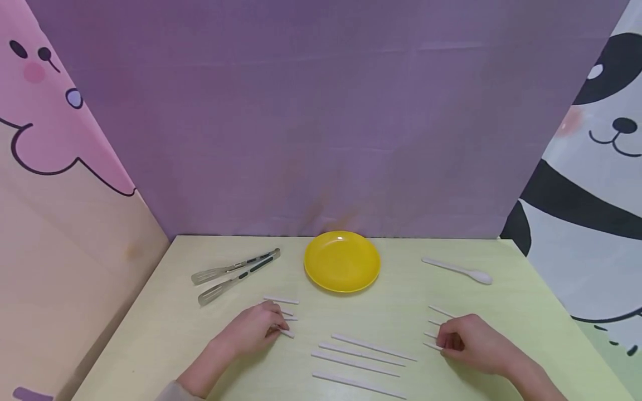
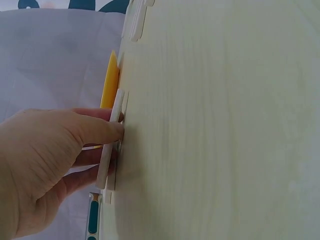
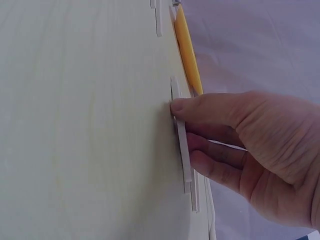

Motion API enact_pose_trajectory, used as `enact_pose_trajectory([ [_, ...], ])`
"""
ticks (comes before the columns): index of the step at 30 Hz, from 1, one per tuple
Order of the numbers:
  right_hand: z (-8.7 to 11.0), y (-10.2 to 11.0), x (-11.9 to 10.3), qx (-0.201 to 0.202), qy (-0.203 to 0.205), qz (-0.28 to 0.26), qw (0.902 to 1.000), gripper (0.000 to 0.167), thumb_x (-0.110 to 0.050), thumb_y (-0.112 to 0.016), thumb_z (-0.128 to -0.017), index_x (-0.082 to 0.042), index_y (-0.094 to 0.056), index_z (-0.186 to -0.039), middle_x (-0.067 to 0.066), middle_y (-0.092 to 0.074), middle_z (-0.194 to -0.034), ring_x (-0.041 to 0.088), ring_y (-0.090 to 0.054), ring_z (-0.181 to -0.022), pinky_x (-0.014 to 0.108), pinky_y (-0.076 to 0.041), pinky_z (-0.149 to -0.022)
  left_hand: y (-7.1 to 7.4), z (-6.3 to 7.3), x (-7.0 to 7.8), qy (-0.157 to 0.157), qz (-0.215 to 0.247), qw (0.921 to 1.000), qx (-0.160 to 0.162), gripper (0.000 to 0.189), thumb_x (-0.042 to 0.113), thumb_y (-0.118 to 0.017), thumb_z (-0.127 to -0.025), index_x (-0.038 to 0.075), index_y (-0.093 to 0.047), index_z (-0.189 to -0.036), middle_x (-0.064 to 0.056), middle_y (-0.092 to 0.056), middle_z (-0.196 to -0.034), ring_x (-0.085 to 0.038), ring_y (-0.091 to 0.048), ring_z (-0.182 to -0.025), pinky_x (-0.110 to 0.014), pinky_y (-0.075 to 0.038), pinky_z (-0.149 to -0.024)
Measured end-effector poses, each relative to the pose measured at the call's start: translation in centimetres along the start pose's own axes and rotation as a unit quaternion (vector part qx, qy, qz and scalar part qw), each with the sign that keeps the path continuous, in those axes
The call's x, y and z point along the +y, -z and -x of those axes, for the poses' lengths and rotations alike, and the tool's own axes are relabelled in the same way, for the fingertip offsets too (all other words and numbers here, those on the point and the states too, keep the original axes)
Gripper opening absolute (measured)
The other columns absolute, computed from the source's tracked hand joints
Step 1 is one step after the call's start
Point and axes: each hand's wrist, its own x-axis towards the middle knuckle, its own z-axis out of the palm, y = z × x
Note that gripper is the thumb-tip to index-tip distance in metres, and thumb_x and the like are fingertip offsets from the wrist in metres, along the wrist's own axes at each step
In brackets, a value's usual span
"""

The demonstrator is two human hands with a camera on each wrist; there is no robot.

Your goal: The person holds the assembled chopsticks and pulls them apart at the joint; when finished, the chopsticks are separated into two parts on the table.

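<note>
My left hand (image 1: 258, 328) pinches a short pale stick (image 2: 105, 167) between thumb and fingers, close over the table. Beside it lie several similar sticks, such as the farthest short stick (image 1: 282, 300), partly covered by the hand. My right hand (image 1: 471, 342) has its thumb and fingers on another pale stick (image 3: 183, 155), pinching it near the table surface. Several thin sticks fan out beside that hand, their right ends hidden; the farthest thin stick (image 1: 439, 311) shows most. Between the hands lie several longer tapered sticks, the nearest long stick (image 1: 358, 385) apart from the others.
A yellow plate (image 1: 343, 262) stands at the back middle of the pale table (image 1: 391, 301). Metal tongs (image 1: 238, 274) with dark grips lie spread at the back left. A pale spoon (image 1: 457, 270) lies at the back right. A purple cloth (image 1: 321, 122) rises behind the table.
</note>
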Motion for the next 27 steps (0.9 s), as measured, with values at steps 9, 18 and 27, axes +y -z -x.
enact_pose_trajectory([
  [9,-0.5,0.4,-0.9,0.041,0.032,0.019,0.9985,0.024,-0.008,-0.084,-0.088,-0.026,-0.070,-0.085,-0.023,-0.060,-0.074,-0.012,-0.049,-0.067,0.017,-0.046,-0.058,0.2,-0.5,0.1,0.010,0.004,0.9999,-0.006,0.016,0.003,-0.082,-0.088,0.018,-0.083,-0.092,0.009,-0.069,-0.091,0.000,-0.057,-0.081,-0.020,-0.054,-0.074],
  [18,-3.1,1.3,-3.0,0.047,0.061,0.013,0.9970,0.021,-0.004,-0.080,-0.091,-0.023,-0.071,-0.090,-0.020,-0.064,-0.079,-0.010,-0.052,-0.071,0.018,-0.048,-0.062,0.8,-3.8,2.2,-0.027,0.001,0.9994,-0.021,0.008,0.011,-0.082,-0.093,0.016,-0.082,-0.098,0.007,-0.072,-0.094,-0.007,-0.066,-0.088,-0.023,-0.057,-0.082],
  [27,-5.7,0.2,-5.2,-0.006,0.042,-0.019,0.9989,0.016,-0.007,-0.079,-0.093,-0.022,-0.072,-0.092,-0.019,-0.066,-0.082,-0.007,-0.053,-0.072,0.020,-0.051,-0.066,-0.1,-7.5,5.4,-0.062,0.002,0.9965,-0.057,0.008,0.017,-0.077,-0.097,0.017,-0.082,-0.104,0.006,-0.071,-0.093,-0.005,-0.063,-0.086,-0.019,-0.054,-0.084],
])
